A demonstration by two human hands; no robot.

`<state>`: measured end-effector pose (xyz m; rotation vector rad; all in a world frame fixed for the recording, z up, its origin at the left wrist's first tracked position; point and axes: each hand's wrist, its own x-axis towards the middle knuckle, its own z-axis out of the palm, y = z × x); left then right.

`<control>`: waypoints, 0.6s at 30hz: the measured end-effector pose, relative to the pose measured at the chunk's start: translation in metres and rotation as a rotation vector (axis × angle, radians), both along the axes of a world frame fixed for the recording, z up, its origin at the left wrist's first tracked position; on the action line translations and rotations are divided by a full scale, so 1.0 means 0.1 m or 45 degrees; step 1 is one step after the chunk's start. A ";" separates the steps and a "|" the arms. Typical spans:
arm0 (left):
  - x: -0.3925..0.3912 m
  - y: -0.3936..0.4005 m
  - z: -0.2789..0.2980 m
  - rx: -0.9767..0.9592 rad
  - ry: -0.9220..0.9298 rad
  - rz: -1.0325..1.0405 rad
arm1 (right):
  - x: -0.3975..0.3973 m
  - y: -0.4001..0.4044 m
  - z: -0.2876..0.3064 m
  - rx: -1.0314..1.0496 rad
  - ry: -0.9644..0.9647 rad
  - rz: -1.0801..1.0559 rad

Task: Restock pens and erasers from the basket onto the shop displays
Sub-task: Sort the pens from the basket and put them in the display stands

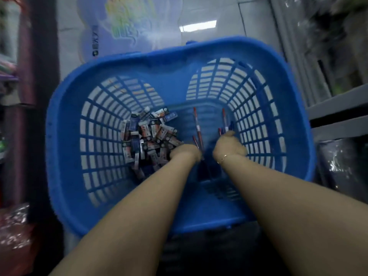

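Observation:
A blue plastic basket (65,148) with slotted walls stands on the floor below me. A heap of small wrapped erasers (148,134) lies at its bottom left. Red and blue pens (197,124) lie at the bottom middle and right. Both my hands reach down to the basket floor. My left hand (185,153) is closed at the near ends of red pens, beside the eraser heap. My right hand (229,145), with a thin bracelet at the wrist, is closed around a few red and blue pens (226,124) that stick out past its fingers. The frame is motion-blurred.
White floor tiles (229,26) and a pale printed floor sticker (127,26) lie beyond the basket. Grey shelf edges (338,108) stand to the right, with dark wrapped goods (342,162) below them. A dark upright post (42,76) and shiny packets (14,226) are on the left.

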<state>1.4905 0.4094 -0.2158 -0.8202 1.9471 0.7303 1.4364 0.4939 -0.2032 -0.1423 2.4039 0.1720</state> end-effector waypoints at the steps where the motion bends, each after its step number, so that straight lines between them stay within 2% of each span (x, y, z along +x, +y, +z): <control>1: 0.02 0.03 -0.02 -0.045 0.073 0.059 | 0.00 0.03 -0.05 -0.011 0.029 -0.025; 4: 0.07 0.12 -0.06 -0.126 0.242 0.124 | -0.02 0.11 -0.14 -0.177 0.024 -0.153; 6: 0.10 0.12 -0.05 -0.131 0.276 0.109 | -0.10 0.13 -0.15 -0.334 -0.006 -0.295; 8: 0.13 0.08 -0.04 -0.148 0.287 0.083 | -0.19 0.15 -0.16 -0.384 -0.004 -0.376; 12: 0.14 -0.01 -0.05 -0.214 0.347 0.074 | -0.28 0.16 -0.22 -0.448 0.055 -0.347; 18: 0.15 -0.02 -0.08 -0.131 0.381 0.094 | -0.26 0.11 -0.22 -0.428 0.021 -0.252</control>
